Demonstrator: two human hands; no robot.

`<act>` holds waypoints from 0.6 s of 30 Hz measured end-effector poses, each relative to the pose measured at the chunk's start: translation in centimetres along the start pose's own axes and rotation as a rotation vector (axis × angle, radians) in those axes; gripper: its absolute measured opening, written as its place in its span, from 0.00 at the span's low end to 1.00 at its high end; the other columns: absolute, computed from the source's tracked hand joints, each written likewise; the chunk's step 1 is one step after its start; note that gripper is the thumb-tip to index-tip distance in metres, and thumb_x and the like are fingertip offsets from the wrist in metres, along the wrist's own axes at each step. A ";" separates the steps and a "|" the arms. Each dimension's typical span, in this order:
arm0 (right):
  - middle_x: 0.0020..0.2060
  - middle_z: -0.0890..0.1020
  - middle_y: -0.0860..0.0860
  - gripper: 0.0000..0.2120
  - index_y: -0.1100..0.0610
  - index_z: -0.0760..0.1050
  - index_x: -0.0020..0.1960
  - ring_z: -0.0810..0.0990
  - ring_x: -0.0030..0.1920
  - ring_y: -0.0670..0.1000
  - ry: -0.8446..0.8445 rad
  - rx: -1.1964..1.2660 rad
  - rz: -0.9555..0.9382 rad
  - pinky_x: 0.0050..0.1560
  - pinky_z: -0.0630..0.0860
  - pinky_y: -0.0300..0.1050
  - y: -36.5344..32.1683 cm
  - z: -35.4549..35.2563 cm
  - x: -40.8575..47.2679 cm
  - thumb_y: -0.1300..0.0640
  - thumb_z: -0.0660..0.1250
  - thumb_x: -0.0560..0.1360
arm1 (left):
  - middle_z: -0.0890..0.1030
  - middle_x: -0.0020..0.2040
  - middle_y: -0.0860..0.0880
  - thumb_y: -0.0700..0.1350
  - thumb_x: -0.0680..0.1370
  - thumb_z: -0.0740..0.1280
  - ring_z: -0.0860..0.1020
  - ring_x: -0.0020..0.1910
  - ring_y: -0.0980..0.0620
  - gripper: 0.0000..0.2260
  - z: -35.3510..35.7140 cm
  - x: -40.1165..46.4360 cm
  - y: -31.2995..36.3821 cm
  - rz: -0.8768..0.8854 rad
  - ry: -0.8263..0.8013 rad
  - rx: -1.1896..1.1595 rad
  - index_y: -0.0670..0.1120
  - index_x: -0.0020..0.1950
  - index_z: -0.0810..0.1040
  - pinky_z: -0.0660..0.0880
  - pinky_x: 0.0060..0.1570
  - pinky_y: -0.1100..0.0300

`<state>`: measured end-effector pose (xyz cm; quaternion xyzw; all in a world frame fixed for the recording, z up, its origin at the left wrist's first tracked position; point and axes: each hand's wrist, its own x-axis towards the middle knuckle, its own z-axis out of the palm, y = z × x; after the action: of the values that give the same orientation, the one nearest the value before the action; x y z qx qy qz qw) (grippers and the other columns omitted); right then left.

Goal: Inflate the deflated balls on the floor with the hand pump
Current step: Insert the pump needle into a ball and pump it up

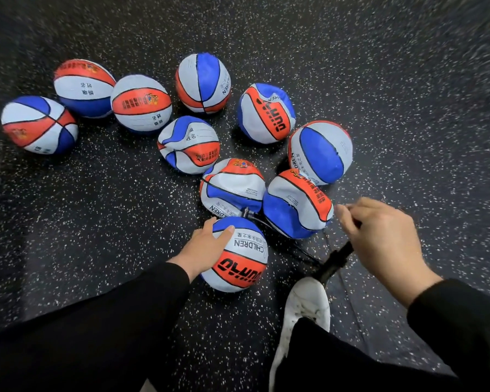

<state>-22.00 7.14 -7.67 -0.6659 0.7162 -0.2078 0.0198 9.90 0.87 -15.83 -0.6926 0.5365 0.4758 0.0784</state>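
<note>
A round red, white and blue ball [238, 256] lies nearest me on the floor. My left hand [204, 247] rests flat on its left side, fingers straight. A thin black hose [283, 239] runs from the ball's top to the black hand pump [334, 261], which stands tilted by my shoe. My right hand [379, 239] grips the pump's handle from above; the handle is mostly hidden under the fingers. Several crumpled, deflated balls [232, 188] lie just beyond, and several rounder balls [140, 103] lie further back left.
My white shoe [303, 315] stands on the pump's base. The floor [111, 222] is black rubber with white speckles, with a seam running along the right side. Black sleeves and trousers fill the lower frame.
</note>
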 end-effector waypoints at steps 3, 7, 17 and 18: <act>0.36 0.82 0.53 0.22 0.60 0.79 0.34 0.81 0.38 0.59 0.021 -0.012 0.052 0.34 0.79 0.49 0.4 3.0 -3.1 0.53 0.62 0.83 | 0.64 0.79 0.41 0.69 0.82 0.56 0.73 0.71 0.40 0.35 0.0 0.1 0.0 -0.003 0.003 -0.008 0.55 0.84 0.53 0.72 0.71 0.43; 0.32 0.76 0.51 0.25 0.58 0.76 0.31 0.82 0.43 0.58 -0.094 0.002 -0.142 0.45 0.82 0.50 -0.5 8.4 -8.1 0.50 0.57 0.83 | 0.65 0.79 0.42 0.70 0.81 0.56 0.73 0.71 0.40 0.37 -0.2 0.2 -0.2 -0.007 -0.016 -0.015 0.55 0.85 0.52 0.72 0.71 0.44; 0.29 0.69 0.48 0.23 0.56 0.70 0.29 0.74 0.29 0.59 -0.114 -0.002 -0.003 0.27 0.70 0.46 0.6 4.8 -3.4 0.50 0.62 0.81 | 0.53 0.85 0.46 0.55 0.88 0.53 0.52 0.84 0.46 0.26 -0.1 -0.3 0.5 0.139 0.007 0.073 0.52 0.85 0.54 0.52 0.82 0.46; 0.29 0.70 0.49 0.22 0.56 0.70 0.29 0.74 0.29 0.59 -0.071 0.003 0.004 0.28 0.68 0.45 0.3 3.5 -2.5 0.52 0.64 0.80 | 0.54 0.85 0.46 0.54 0.88 0.54 0.53 0.83 0.45 0.25 -0.2 -0.3 0.4 0.139 0.000 0.061 0.53 0.85 0.55 0.53 0.81 0.46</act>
<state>-20.92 8.58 -11.61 -0.6715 0.7160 -0.1850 0.0467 9.68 0.77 -15.35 -0.6511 0.5974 0.4635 0.0660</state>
